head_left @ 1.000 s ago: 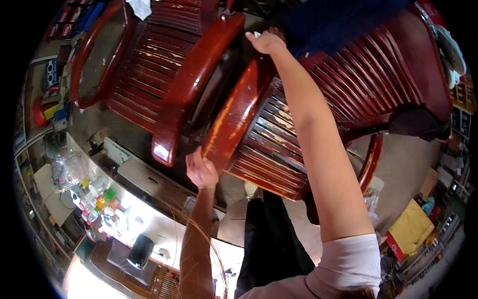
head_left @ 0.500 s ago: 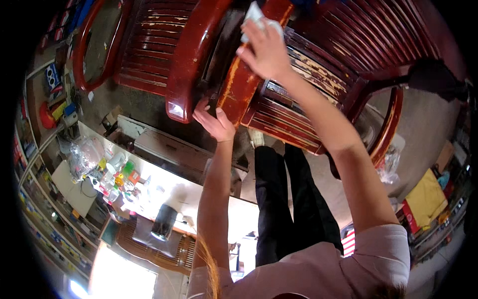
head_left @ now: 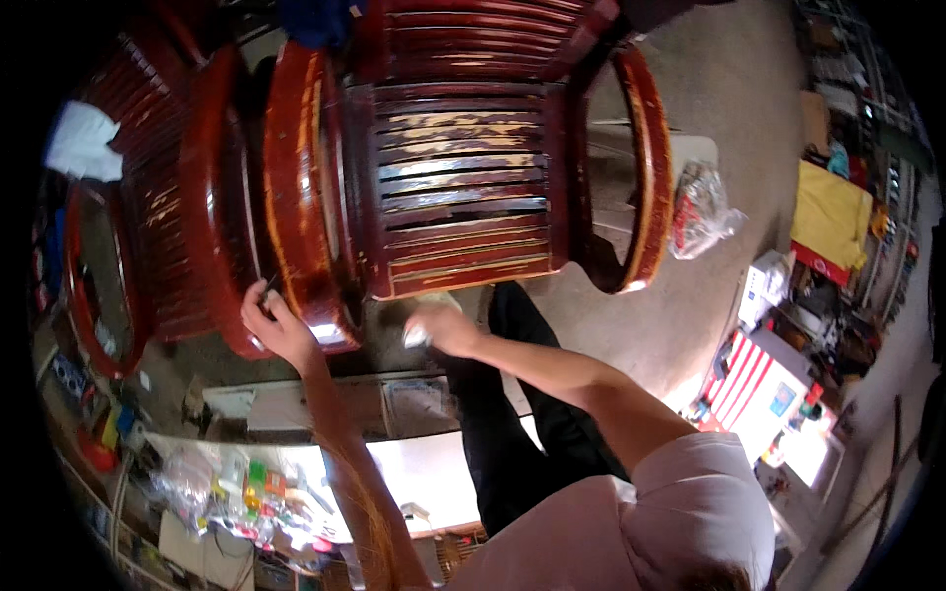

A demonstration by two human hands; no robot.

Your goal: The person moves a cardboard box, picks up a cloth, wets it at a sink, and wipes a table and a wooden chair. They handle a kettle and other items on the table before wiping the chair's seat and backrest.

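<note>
A dark red slatted wooden chair point(head_left: 463, 187) stands before me, varnish worn to pale wood on its seat slats. My right hand point(head_left: 443, 327), smeared by motion, is closed on a white cloth point(head_left: 415, 336) just in front of the seat's front edge, apart from it. My left hand point(head_left: 281, 325) is at the front ends of two neighbouring armrests, the worn left armrest point(head_left: 296, 197) of this chair and the right armrest point(head_left: 212, 207) of the chair beside it. Its fingers look apart and lie against the wood, partly hidden at the gap.
Another slatted chair point(head_left: 163, 217) stands at the left, with a white cloth or paper point(head_left: 84, 143) by its back. Dark blue fabric point(head_left: 315, 22) hangs at the top. A clear plastic bag point(head_left: 702, 212) lies right of the chair. Behind my arms is a cluttered white table point(head_left: 424, 478).
My view has swung right. My right hand has come off the armrest with the cloth, down to the front of the seat. My left hand stays by the armrest ends.
</note>
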